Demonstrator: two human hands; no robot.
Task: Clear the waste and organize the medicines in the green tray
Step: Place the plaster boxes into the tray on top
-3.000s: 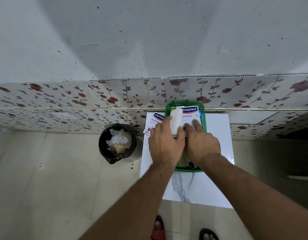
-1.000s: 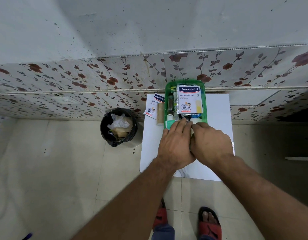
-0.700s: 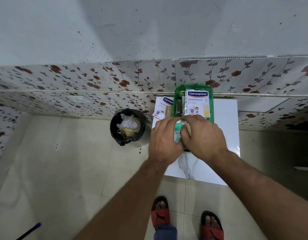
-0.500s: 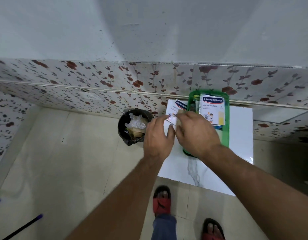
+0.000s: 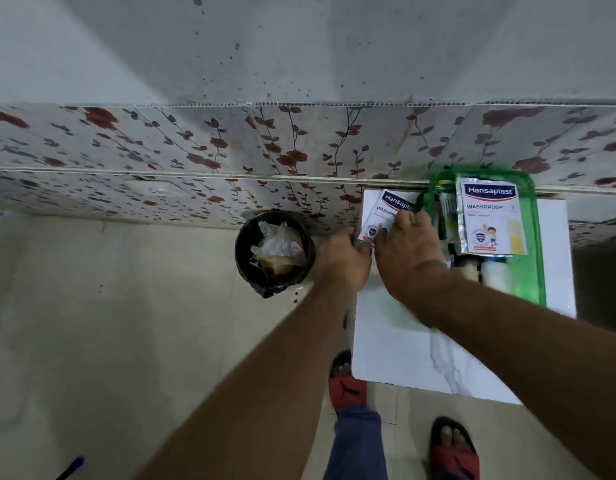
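Both hands (image 5: pixel 372 252) shifted left off green plastic tray (image 5: pixel 538 271), grip indiscernible, over flat glossy Hansaplast packet (image 5: pixel 382 216)

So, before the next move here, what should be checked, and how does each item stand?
1. Second Hansaplast pack in green tray: not ok, it lies on the white table beside the tray.
2. Right hand on that pack: ok, fingers rest on it.
3. Left hand holding waste: cannot tell, its fingers are blurred.
4. Bin within reach: ok, on the floor beside the left hand, open-topped.
5. First Hansaplast pack in tray: ok, lying on top.
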